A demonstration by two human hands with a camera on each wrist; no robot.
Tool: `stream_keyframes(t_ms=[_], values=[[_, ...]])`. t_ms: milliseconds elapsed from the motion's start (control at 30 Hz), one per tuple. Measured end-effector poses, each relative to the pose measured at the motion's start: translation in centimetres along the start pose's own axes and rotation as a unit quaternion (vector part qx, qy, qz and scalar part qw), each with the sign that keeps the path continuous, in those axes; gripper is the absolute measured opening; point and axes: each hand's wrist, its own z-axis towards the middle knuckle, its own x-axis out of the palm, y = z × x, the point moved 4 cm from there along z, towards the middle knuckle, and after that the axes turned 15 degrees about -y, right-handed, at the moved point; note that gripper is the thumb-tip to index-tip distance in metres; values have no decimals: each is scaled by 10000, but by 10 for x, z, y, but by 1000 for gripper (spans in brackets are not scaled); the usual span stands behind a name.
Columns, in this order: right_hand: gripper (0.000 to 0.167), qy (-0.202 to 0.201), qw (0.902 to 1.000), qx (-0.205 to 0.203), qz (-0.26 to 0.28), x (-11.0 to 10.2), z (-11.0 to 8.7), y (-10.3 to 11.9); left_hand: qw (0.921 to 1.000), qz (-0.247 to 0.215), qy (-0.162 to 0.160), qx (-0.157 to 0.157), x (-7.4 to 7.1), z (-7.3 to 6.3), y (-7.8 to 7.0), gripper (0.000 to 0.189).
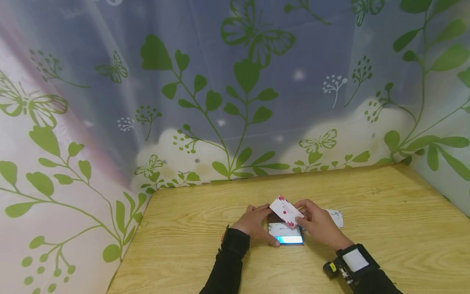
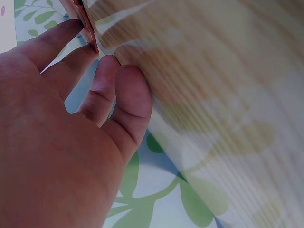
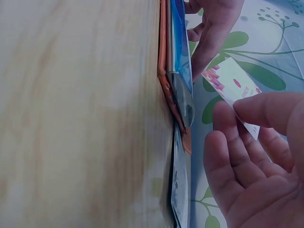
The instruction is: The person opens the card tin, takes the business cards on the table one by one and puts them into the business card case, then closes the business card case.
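Card is tilting in the frame's lower centre, probably light, thin and easily creased, best taken by its edges; the right hand is pinching its lower-right end; the left hand, spread, is touching a card holder on the tabletop.

Matt paper card, smooth wood-grain table

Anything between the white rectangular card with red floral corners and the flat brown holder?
Nothing visible: the right hand pinches the white card clear of the brown holder, with nothing in the gap. The left hand touches the holder's left edge.
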Motion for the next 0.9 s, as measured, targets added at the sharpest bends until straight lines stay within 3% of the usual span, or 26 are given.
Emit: stream_keyframes(t_ms=[900], values=[[26, 394, 9992, 8, -64, 4, 0, -1, 9998, 158, -21, 138, 3, 2, 2, 108]])
